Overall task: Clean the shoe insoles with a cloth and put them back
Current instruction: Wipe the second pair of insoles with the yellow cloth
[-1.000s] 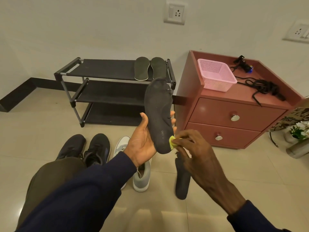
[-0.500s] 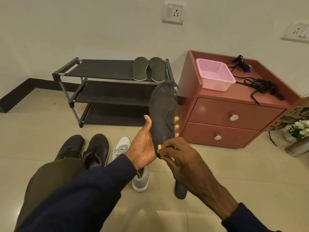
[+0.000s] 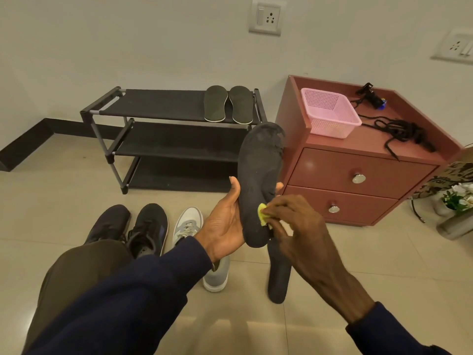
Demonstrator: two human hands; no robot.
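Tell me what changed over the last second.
The right hand rubbed the yellow cloth leftward across the heel of the black insole, then back right; its toe tipped rightward. The left hand kept holding it; the floor insole stayed put.

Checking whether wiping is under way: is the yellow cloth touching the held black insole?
Touching. The head view shows the right hand pressing the yellow cloth onto the black insole, no gap between them.
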